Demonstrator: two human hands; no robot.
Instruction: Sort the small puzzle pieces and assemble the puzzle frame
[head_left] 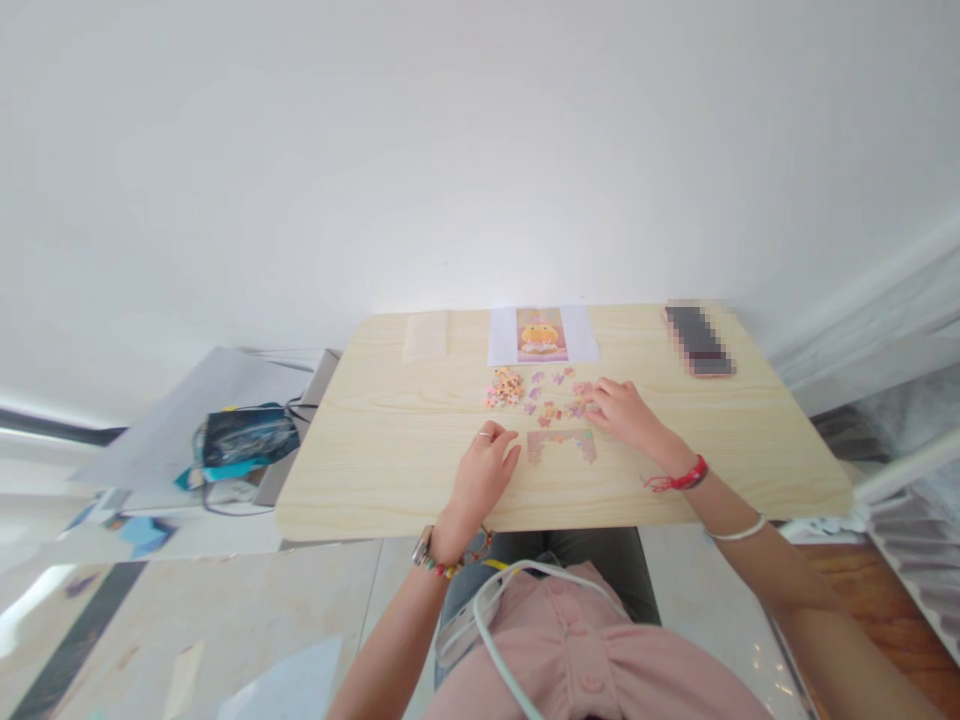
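On the table (375, 450), a pale wood top, the right hand (626, 415) lies flat at about 1 o'clock from the frame (561, 446), fingers spread over the loose pieces (559, 400); whether a piece is pinched I cannot tell. At 9 o'clock of the frame, touching the wood, the left hand (480, 475) rests with fingers loosely curled, holding nothing. Farther off at 12 o'clock lies the picture (541, 335), at 2 o'clock the phone (697, 340), and a pile (504, 388) at 11 o'clock. Risk, as I judge it: a sweeping right palm could scatter pieces, or a left-hand nudge could break the half-built frame apart.
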